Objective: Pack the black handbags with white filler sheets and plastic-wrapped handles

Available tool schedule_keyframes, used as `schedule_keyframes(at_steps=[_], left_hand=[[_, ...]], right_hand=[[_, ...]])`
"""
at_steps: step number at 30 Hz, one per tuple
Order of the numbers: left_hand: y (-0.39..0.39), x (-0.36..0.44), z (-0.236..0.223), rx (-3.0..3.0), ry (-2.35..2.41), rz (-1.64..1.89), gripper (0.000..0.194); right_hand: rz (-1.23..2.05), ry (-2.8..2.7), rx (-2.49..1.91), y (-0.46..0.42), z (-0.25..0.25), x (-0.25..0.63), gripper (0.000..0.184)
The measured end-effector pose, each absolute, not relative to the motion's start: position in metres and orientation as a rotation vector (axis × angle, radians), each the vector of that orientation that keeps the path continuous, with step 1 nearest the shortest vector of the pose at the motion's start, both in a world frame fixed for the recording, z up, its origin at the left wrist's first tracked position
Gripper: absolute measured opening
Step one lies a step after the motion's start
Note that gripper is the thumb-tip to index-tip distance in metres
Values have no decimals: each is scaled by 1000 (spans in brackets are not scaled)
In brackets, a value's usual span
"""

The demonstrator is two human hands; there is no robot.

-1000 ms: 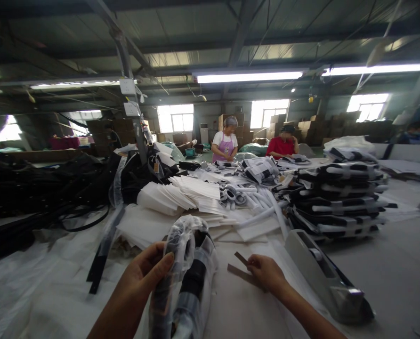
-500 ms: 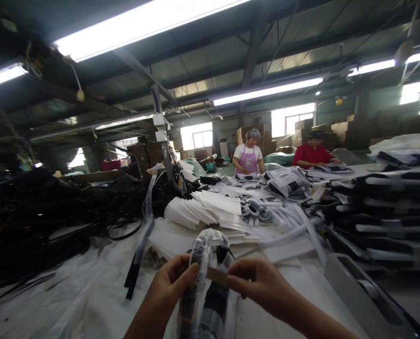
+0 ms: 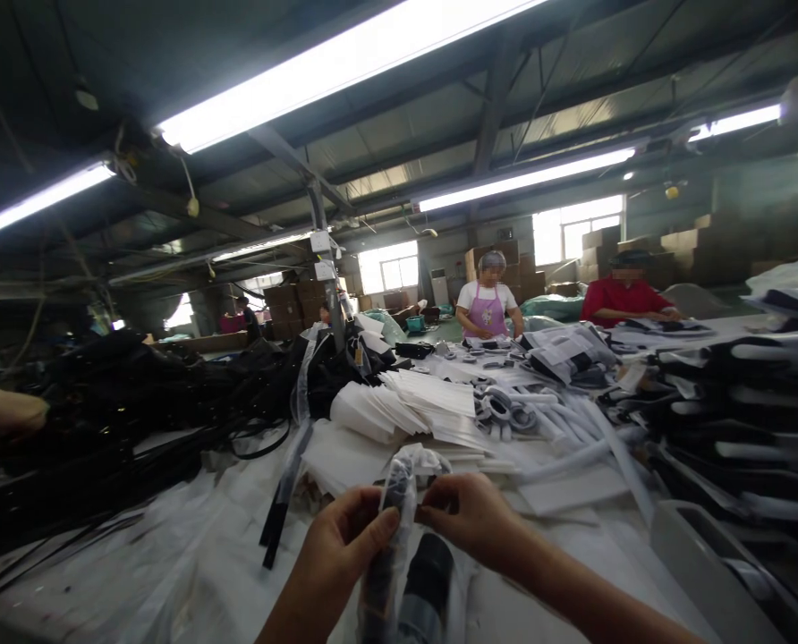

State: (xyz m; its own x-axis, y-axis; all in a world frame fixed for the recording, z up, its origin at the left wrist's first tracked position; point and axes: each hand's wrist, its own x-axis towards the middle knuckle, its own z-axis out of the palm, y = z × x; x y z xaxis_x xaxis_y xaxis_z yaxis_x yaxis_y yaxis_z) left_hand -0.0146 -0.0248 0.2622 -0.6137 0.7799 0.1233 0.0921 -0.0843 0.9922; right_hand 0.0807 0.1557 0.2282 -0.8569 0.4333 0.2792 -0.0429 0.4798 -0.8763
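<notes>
Plastic-wrapped loop between the hands

The curved plastic-wrapped black bundle is backed by fanned white flat sheets and flanked on the right by a grey plastic dispenser.

Glossy plastic wrap, matt black cylinder, smooth white sheets

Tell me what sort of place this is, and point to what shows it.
Probably a factory or packing workshop: tube lights hang overhead, boxes are stacked at the back, and a worker in an apron is beyond piled white sheets.
</notes>
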Motion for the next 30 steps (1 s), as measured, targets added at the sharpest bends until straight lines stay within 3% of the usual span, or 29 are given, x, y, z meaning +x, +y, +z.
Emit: schedule_keyframes(at_steps=[6,12,19,24,30], left_hand=[[-21,-20,257,1054,1727,1747,40],[-20,-23,253,1093,1785,1778,42],[-18,-25,251,1238,1801,1754,37],[-24,-30,254,1274,1762,1678,33],[-27,-26,264,1309,1812,1643,27]], right_hand=[[1737,-2124,-173,144,235,74,40],[2526,-1727,56,137,246,91,37],[2358,-1848,-36,142,250,85,36],[2489,-1775,80,139,253,90,28],[2462,-1757,-78,132,262,95,41]])
